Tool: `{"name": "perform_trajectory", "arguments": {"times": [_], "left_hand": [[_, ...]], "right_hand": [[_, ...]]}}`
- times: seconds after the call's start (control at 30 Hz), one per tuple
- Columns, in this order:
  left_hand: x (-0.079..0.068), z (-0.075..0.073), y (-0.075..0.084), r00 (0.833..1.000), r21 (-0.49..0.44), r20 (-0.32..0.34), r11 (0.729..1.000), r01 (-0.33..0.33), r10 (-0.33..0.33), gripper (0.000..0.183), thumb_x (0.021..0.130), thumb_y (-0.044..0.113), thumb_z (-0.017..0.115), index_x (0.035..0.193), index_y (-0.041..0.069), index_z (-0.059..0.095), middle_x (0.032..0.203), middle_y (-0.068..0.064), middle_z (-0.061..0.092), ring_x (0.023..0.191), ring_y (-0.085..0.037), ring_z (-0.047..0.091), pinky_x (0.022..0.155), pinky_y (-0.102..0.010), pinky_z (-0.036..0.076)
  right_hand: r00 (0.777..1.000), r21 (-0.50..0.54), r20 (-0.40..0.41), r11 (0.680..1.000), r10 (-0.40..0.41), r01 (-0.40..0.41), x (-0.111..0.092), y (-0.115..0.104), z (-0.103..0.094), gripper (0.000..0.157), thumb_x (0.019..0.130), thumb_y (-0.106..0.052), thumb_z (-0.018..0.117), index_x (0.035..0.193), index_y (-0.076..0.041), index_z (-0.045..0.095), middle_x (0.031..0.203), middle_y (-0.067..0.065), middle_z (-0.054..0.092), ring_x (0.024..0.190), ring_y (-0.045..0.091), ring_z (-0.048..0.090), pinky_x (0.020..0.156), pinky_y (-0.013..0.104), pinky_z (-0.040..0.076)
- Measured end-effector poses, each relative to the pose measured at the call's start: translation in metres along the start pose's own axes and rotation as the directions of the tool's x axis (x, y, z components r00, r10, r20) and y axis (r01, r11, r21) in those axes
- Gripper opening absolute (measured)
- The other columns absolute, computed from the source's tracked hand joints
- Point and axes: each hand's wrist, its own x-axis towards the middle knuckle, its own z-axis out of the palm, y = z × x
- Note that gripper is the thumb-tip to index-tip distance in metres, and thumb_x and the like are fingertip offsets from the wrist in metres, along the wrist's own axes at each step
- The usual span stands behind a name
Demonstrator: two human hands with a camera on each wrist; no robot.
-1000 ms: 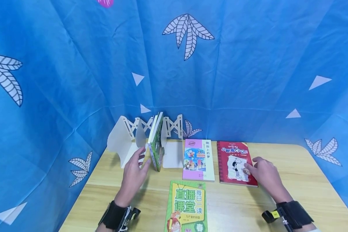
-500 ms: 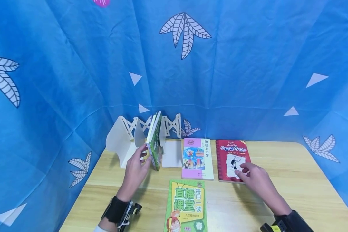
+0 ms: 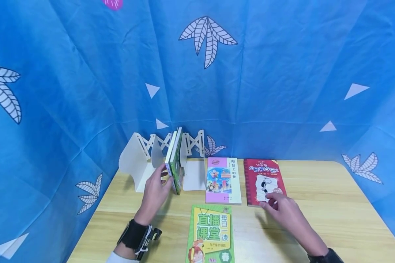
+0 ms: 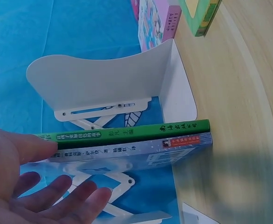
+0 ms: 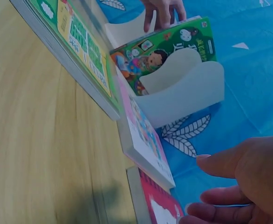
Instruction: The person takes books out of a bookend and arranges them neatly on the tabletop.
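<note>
Left hand (image 3: 154, 191): fingers loosely apart, thumb at the spine of the green book (image 4: 146, 133), likely steadying it
Right hand (image 3: 284, 210): thumb and fingers apart at the near edge of the red book (image 3: 256, 179), contact unclear
Rack (image 3: 131, 157): back-left corner of the table (image 3: 332, 204), presumably bracing the green book and blue book (image 4: 185, 151) on edge

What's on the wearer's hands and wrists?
Left hand and right hand: bare, no gloves. Left wrist: wide black band, small black device on its inner side, pale sleeve below. Right wrist: dark strap, mostly cut off by the head view's edge; no sleeve visible there.
</note>
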Motion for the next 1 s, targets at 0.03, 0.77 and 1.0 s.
{"name": "perform_trajectory", "arguments": {"times": [0.03, 0.77, 1.0], "left_hand": [[0.0, 0.001, 0.0, 1.0, 0.003, -0.001, 1.0, 0.001, -0.001, 0.059, 0.093, 0.002, 0.071, 0.147, -0.002, 0.049, 0.136, -0.027, 0.066, 0.115, -0.042, 0.071, 0.092, -0.049, 0.065], [0.014, 0.022, -0.008, 0.998, -0.057, 0.016, 0.997, 0.058, -0.057, 0.055, 0.092, -0.004, 0.065, 0.144, -0.006, 0.048, 0.135, -0.031, 0.06, 0.118, -0.049, 0.068, 0.084, -0.047, 0.066], [0.017, 0.029, -0.009, 0.999, -0.036, -0.026, 0.999, 0.041, -0.042, 0.051, 0.092, -0.003, 0.066, 0.14, -0.007, 0.05, 0.132, -0.034, 0.063, 0.113, -0.051, 0.069, 0.08, -0.049, 0.067]], "right_hand": [[1.0, 0.001, -0.001, 1.0, -0.005, 0.005, -0.001, -0.001, 0.001, 0.036, 0.092, -0.026, 0.078, 0.114, 0.001, 0.073, 0.086, 0.003, 0.073, 0.077, 0.011, 0.065, 0.064, 0.022, 0.056], [0.994, 0.044, 0.088, 0.997, 0.061, -0.065, -0.016, -0.015, 0.007, 0.038, 0.092, -0.027, 0.079, 0.121, -0.003, 0.074, 0.09, -0.002, 0.073, 0.077, 0.007, 0.062, 0.065, 0.018, 0.055], [0.994, 0.045, 0.089, 0.997, 0.057, -0.061, -0.018, -0.013, 0.008, 0.036, 0.093, -0.026, 0.078, 0.12, -0.003, 0.074, 0.089, -0.003, 0.072, 0.076, 0.006, 0.061, 0.065, 0.017, 0.055]]}}
